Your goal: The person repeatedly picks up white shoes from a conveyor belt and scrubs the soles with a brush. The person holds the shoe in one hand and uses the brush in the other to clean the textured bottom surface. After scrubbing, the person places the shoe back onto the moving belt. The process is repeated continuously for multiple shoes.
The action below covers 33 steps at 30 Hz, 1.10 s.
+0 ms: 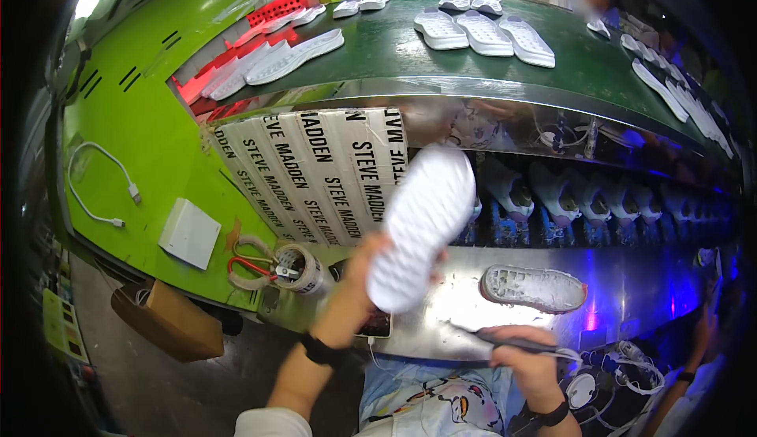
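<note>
A white shoe sole (426, 216) with a bumpy tread stands tilted above the steel bench, gripped by my left hand (367, 267). Its outline is slightly blurred. My right hand (527, 362) is wrapped around a dark pen-shaped corded tool (512, 343), whose thin tip points left over the bench. Just beyond that hand, a greyish-white sole (536, 290) lies on the bench with its ribbed hollow side up. A phone (377, 324) with a white cable lies partly hidden under my left forearm.
A roll of tape (300, 270) and red-handled scissors (251, 267) sit left, before a printed cardboard box (315, 173). Shoes (552, 193) line a shelf behind the bench. Above, a green conveyor (378, 43) carries several soles. A co-worker's arm (698, 342) is at right.
</note>
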Motion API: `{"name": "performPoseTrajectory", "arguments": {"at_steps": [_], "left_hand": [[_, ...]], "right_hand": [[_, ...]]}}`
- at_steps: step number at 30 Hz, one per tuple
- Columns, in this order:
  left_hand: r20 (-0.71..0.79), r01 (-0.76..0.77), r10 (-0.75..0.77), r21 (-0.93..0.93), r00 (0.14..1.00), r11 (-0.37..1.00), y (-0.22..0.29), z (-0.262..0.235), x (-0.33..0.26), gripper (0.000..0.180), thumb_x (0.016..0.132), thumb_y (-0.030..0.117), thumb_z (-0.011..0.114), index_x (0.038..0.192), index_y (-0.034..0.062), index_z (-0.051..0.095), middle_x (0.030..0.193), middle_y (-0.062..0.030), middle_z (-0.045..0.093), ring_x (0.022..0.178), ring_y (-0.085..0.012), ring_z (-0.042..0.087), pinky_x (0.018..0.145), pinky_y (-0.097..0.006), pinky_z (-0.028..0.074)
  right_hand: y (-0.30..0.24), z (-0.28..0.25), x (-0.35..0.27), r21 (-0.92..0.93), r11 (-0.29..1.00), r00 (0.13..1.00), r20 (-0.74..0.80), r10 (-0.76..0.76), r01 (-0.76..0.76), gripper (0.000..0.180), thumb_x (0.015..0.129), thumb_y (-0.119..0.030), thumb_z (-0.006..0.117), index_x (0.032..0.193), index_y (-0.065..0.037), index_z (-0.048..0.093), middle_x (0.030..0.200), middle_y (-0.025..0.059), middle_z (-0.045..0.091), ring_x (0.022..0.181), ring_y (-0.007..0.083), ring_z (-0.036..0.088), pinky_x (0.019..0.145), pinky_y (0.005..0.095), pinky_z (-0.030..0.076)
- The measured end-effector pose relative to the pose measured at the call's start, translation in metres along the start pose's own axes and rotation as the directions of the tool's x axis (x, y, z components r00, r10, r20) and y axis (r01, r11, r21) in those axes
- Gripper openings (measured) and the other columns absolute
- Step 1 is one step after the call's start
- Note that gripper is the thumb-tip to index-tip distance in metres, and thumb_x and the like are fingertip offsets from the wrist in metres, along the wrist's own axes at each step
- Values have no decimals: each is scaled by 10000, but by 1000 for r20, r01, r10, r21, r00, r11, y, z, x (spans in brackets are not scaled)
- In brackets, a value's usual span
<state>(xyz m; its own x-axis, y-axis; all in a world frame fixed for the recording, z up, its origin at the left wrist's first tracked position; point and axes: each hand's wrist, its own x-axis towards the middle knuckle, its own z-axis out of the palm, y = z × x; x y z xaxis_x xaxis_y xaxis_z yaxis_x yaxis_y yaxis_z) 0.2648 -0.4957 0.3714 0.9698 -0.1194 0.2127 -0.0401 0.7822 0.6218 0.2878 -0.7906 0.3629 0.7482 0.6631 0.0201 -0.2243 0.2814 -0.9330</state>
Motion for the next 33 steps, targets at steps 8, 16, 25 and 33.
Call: {"name": "performPoseTrajectory", "arguments": {"at_steps": [8, 16, 25, 33], "left_hand": [[-171, 152, -246, -434, 954, 888, -158, -51, -21, 557, 986, 436, 354, 1369, 37, 416, 1271, -206, 544, 1136, -328, 566, 965, -434, 470], [68, 89, -60, -628, 996, 773, -148, -43, -12, 559, 987, 455, 322, 1399, 83, 382, 1281, -192, 531, 1103, -331, 567, 897, -484, 496], [-124, 429, -438, -91, 891, 899, -120, -36, 0, 446, 996, 281, 419, 1314, -29, 458, 1171, -197, 609, 974, -265, 656, 824, -371, 556], [-22, 833, -844, 180, 536, 524, -128, -37, 19, 361, 958, 232, 533, 1175, -49, 597, 1020, -95, 667, 880, -134, 643, 742, -247, 525]], "right_hand": [[31, 16, 22, -711, 468, 823, 285, -491, 525, 256, 747, 41, 665, 999, 5, 685, 1003, 180, 684, 835, 276, 693, 786, 312, 533], [33, 24, 13, -550, 651, 850, 396, -348, 523, 248, 778, -5, 667, 1025, -22, 688, 967, 157, 692, 740, 206, 676, 704, 274, 537], [3, -8, 20, -534, 830, 901, 424, 97, 161, 258, 789, -38, 674, 1044, -62, 703, 1033, 108, 698, 936, 215, 670, 880, 307, 498], [-7, -18, 17, -659, 452, 742, 670, -10, 601, 271, 745, -113, 687, 1013, -139, 716, 978, 10, 702, 910, 254, 607, 773, 351, 501]]}}
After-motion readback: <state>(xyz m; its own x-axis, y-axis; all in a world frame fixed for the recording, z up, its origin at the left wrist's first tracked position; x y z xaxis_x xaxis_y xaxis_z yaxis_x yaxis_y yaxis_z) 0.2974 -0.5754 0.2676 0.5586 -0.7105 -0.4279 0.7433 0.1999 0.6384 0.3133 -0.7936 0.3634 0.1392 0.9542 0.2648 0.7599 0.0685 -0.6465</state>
